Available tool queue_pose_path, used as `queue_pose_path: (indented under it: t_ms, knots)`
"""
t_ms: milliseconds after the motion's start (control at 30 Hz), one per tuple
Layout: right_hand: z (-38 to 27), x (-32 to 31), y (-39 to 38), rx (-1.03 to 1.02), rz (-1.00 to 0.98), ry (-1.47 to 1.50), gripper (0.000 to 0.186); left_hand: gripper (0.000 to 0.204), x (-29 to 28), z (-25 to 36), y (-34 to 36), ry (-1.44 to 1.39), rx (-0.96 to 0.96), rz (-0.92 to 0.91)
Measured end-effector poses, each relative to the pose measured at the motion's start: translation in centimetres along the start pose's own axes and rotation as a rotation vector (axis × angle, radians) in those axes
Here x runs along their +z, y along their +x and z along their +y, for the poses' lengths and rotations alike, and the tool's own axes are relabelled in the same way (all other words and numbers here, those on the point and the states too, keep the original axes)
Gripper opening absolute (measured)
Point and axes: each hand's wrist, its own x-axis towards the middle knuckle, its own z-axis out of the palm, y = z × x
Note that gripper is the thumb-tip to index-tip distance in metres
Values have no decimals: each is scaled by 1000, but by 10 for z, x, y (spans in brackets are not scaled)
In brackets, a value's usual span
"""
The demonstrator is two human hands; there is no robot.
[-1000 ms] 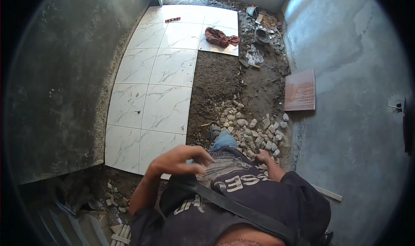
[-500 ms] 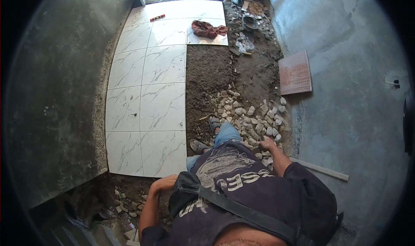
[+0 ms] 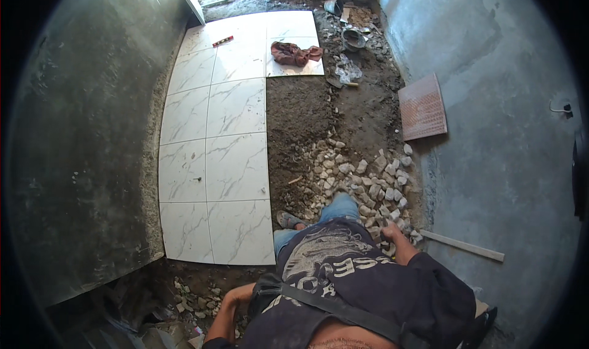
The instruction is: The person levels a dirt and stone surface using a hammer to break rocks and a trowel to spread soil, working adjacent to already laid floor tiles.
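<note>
On the left stands a dark grey wall, running alongside the white tiles. Just off the tiles' near edge lies broken rubble. At the tiles' far end sits a small red level.

The left hand is down beyond the near edge of the tiles, against the black bag at the person's hip. A second ago it was raised with bent fingers in front of the shirt; half a second ago it had already dropped to the bag. Its fingers are hidden, so I can't tell whether they grasp anything.

One sandal shows just right of the tiles; half a second ago I could see two. A crumpled brown cloth lies on the tiles' far right part, as before.

Well right of the tiles, across bare soil, spread the pale stones. The right hand is low at their near side, much as it was earlier, its fingers curled; I can't tell what they grip. Farther right of the tiles, a reddish textured panel leans by the wall, and a pale wooden strip lies nearer the person.
</note>
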Motion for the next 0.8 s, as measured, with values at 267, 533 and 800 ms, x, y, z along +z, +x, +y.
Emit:
queue_pose_path:
  t_ms: [267, 533, 800]
  knots:
    - [18, -52, 21, 165, 21, 218, 44, 39, 41, 7, 63, -2, -154, 77]
    - [55, -118, 63, 4, 142, 371, 50, 38, 76, 9, 160, 67, -322, 88]
    - [146, -105, 94, 103, 213, 498, 57, 39, 44, 3, 251, 246, -359, -7]
